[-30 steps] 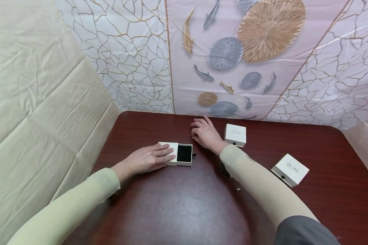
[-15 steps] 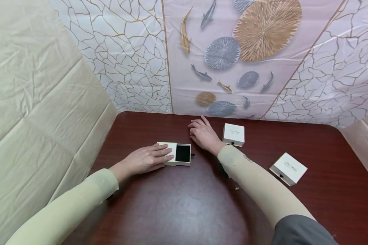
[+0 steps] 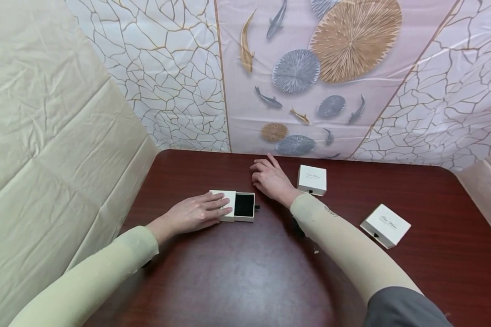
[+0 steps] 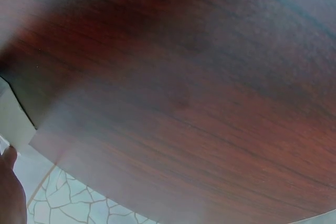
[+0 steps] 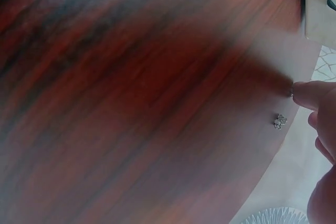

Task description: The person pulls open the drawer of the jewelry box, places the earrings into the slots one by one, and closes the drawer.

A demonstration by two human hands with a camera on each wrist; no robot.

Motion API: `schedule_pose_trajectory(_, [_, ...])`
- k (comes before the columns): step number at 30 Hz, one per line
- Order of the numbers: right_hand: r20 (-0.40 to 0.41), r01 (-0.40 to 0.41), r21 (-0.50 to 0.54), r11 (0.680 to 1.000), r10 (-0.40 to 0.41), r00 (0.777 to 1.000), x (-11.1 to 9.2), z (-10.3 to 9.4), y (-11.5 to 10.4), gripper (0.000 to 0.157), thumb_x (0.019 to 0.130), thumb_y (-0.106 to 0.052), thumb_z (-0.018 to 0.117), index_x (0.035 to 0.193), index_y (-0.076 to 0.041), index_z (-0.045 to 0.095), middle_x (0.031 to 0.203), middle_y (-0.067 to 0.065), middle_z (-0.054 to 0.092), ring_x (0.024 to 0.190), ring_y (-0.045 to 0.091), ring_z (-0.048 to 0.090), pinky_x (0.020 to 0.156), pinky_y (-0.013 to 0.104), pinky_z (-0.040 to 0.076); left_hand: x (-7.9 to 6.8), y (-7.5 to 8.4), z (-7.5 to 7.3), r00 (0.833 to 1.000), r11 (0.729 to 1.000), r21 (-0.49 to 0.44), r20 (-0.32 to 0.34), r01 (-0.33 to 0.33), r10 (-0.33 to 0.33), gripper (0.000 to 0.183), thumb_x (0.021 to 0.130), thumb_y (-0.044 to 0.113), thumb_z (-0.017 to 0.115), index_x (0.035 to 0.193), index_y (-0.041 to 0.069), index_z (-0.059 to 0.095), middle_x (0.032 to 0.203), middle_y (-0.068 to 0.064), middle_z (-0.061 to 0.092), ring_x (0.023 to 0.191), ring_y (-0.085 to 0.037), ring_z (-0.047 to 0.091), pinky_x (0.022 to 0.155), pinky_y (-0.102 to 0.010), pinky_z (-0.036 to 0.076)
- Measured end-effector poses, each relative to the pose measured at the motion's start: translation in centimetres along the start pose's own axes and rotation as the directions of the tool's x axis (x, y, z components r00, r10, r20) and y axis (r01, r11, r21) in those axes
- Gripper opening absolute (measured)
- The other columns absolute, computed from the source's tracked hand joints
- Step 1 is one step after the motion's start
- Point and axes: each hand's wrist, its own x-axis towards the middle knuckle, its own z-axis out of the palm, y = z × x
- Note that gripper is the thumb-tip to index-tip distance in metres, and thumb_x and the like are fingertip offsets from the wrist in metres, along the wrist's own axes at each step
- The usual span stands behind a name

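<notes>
My left hand (image 3: 196, 211) lies over the sleeve of a white drawer-style jewelry box (image 3: 231, 194), its fingers stretched across the lid. The drawer (image 3: 244, 205) is pulled out to the right and shows a black lining; a black tab sticks out from its end. Farther back, my right hand (image 3: 272, 179) is low over the table with its fingers bent. In the right wrist view, a tiny grey piece shows at one fingertip (image 5: 307, 93); whether it is pinched or only touched is unclear. Near it lies a small silver flower-shaped ornament (image 5: 280, 121), like a stud earring.
Two closed white boxes with printed lids stand on the right: one box (image 3: 312, 179) beside my right wrist, another box (image 3: 386, 225) nearer. A tiny pale item (image 3: 316, 250) lies by my right forearm. The dark red wooden table (image 3: 229, 281) meets a patterned cloth backdrop (image 3: 180, 81).
The whole head view has shifted slightly left. Both hands and the boxes keep practically the same places relative to each other.
</notes>
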Motion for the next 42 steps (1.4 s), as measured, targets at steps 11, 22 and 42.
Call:
schedule_pose_trajectory(11, [0.017, 0.012, -0.045, 0.999, -0.011, 1.000, 0.1, -0.2, -0.3, 0.008, 0.095, -0.010, 0.078, 0.088, -0.011, 0.082, 0.134, 0.010, 0.070, 0.142, 0.034, 0.053, 0.128, 0.062, 0.024, 0.1, 0.4, 0.0, 1.000, 1.000, 0.002, 0.007, 0.010, -0.010, 0.050, 0.090, 0.022, 0.087, 0.138, 0.013, 0.074, 0.140, -0.014, 0.071, 0.133, -0.033, 0.065, 0.109, -0.052, 0.054])
schedule_pose_trajectory(22, [0.011, -0.040, 0.050, 0.998, 0.040, 0.999, -0.5, -0.3, 0.1, 0.013, 0.092, -0.006, 0.074, 0.080, -0.010, 0.074, 0.136, 0.011, 0.069, 0.143, 0.035, 0.053, 0.128, 0.063, 0.023, 0.1, 0.3, 0.0, 1.000, 1.000, 0.009, 0.003, 0.010, -0.010, 0.050, 0.090, 0.022, 0.088, 0.137, 0.013, 0.075, 0.139, -0.013, 0.071, 0.133, -0.032, 0.066, 0.109, -0.051, 0.055])
schedule_pose_trajectory(42, [0.102, -0.222, 0.550, 0.805, 0.200, 0.975, -0.6, -3.5, -2.5, 0.010, 0.099, -0.010, 0.072, 0.092, -0.010, 0.079, 0.146, 0.016, 0.064, 0.143, 0.040, 0.048, 0.124, 0.059, 0.029, 0.1, 0.2, -0.5, 0.999, 1.000, -0.005, 0.025, 0.022, -0.022, 0.049, 0.092, 0.022, 0.086, 0.138, 0.014, 0.074, 0.139, -0.013, 0.071, 0.133, -0.032, 0.066, 0.109, -0.051, 0.054])
